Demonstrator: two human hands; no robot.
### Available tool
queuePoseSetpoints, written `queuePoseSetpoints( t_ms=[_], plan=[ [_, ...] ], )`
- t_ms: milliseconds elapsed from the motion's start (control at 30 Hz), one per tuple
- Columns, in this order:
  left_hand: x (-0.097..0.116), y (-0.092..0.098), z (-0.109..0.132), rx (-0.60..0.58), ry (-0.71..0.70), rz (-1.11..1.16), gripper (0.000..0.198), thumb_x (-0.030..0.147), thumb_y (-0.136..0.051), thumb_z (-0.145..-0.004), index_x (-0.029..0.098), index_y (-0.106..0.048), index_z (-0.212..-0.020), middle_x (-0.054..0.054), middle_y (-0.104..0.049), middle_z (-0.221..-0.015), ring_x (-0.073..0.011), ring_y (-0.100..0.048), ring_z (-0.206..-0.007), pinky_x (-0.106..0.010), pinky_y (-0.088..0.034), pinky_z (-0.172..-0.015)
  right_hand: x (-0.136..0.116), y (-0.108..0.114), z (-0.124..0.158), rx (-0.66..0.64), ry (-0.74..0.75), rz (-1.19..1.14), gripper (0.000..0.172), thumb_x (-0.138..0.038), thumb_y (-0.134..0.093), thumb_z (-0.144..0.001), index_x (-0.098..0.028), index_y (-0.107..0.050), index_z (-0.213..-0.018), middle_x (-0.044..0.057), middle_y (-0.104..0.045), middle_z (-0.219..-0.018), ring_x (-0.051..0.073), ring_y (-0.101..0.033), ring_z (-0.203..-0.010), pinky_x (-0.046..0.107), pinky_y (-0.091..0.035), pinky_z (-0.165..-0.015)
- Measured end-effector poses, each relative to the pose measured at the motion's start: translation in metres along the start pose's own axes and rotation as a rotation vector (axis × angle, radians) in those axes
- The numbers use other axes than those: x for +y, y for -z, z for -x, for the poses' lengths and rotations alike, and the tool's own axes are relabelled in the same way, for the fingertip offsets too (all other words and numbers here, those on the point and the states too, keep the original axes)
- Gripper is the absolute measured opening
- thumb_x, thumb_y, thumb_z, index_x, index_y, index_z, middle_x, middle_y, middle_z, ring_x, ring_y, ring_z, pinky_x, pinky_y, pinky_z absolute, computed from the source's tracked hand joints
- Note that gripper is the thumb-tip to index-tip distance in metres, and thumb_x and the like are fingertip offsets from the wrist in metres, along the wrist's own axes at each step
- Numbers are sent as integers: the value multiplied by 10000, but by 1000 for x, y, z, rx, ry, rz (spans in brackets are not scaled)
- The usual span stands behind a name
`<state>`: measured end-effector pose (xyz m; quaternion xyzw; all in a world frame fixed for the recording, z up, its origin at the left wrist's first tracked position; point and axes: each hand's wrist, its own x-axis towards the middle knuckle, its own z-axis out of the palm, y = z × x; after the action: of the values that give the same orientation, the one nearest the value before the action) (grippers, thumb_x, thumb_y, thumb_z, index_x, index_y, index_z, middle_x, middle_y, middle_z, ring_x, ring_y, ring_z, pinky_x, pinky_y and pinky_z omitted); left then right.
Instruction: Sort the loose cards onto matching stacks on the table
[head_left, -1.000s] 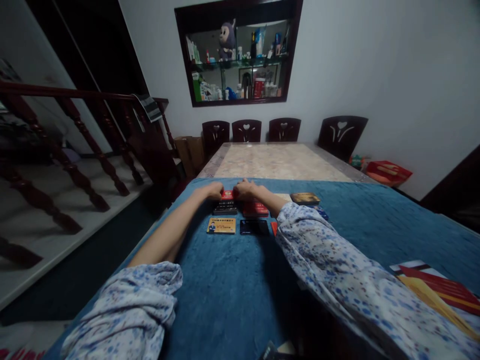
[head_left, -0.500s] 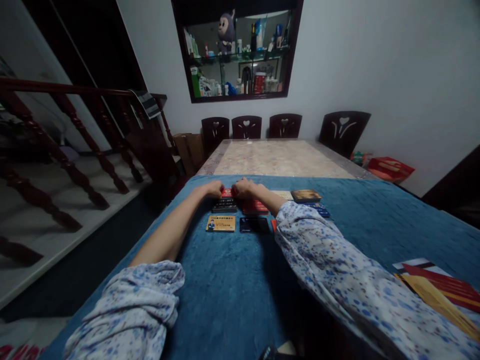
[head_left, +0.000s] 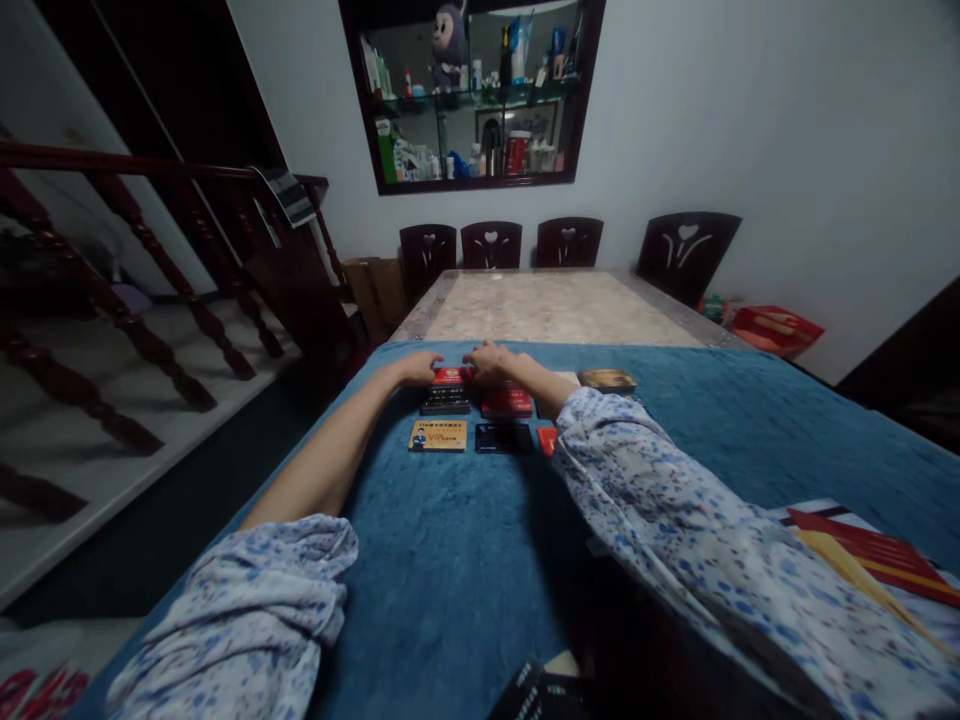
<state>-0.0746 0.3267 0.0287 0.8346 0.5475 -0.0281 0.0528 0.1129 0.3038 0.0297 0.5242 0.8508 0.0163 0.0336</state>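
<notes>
On the blue cloth, a red card stack (head_left: 451,376) lies between my two hands. My left hand (head_left: 421,367) is at its left edge, fingers apart. At its right edge is my right hand (head_left: 489,362), its fingers spread and curved down. Just nearer are a black card stack (head_left: 446,401) and another red stack (head_left: 507,402). A gold VIP card (head_left: 438,436), a dark card (head_left: 504,438) and a partly hidden red card (head_left: 547,440) form the nearest row. A brownish-gold stack (head_left: 607,380) sits beyond my right forearm.
Red and yellow papers (head_left: 874,550) lie on the right of the blue cloth (head_left: 442,560). Black cards (head_left: 536,692) show at the bottom edge. Chairs (head_left: 491,245) stand behind the marble-patterned table (head_left: 555,300), and a wooden railing (head_left: 127,160) is at left.
My left hand has loosened and shifted slightly left, so more of the red stack shows. The fingers of my right hand have spread. The view has tilted a little, and more black cards show below.
</notes>
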Motion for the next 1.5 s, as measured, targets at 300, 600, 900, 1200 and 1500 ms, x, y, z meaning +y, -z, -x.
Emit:
queuePoseSetpoints(
  t_ms=[300, 600, 900, 1200, 1500],
  plan=[
    [-4, -2, 25, 293, 50, 1, 510, 105, -539, -737, 166, -661, -1228, -70, -696, -1143, -201, -646, -1036, -245, -489, -921, 11, 13, 33, 90, 85, 22, 453, -259, -583, -859, -231, -636, -1308, 137, -606, -1294, 339, -459, -1239, 440, -416, -942],
    [27, -10, 67, 473, -98, 82, 297, 76, -462, -798, 142, -708, -951, -84, -642, -949, -188, -592, -875, -297, -476, -844, 5, 20, 84, 143, 177, 14, 220, -240, -575, -885, -210, -731, -1036, 119, -666, -1147, 310, -466, -1135, 350, -356, -817],
    [70, -25, 98, 584, -300, 206, 216, 58, -465, -748, 159, -651, -789, -45, -578, -803, -173, -542, -732, -287, -475, -710, 1, 21, 144, 164, 202, 1, 177, -223, -560, -897, -182, -714, -975, 119, -676, -1122, 289, -474, -1088, 331, -326, -758],
    [134, -39, 134, 573, -420, 255, 211, 50, -468, -793, 158, -648, -810, -50, -568, -844, -161, -543, -744, -282, -481, -728, 12, 7, 203, 241, 226, -31, 171, -211, -551, -894, -190, -720, -907, 106, -687, -1022, 249, -467, -965, 321, -292, -731],
    [197, -44, 164, 457, -573, 291, 234, 26, -491, -788, 152, -668, -876, -50, -574, -902, -157, -559, -796, -280, -479, -746, 36, -22, 264, 319, 200, -84, 142, -206, -577, -883, -197, -718, -869, 93, -680, -924, 243, -472, -962, 330, -277, -747]
  ],
)
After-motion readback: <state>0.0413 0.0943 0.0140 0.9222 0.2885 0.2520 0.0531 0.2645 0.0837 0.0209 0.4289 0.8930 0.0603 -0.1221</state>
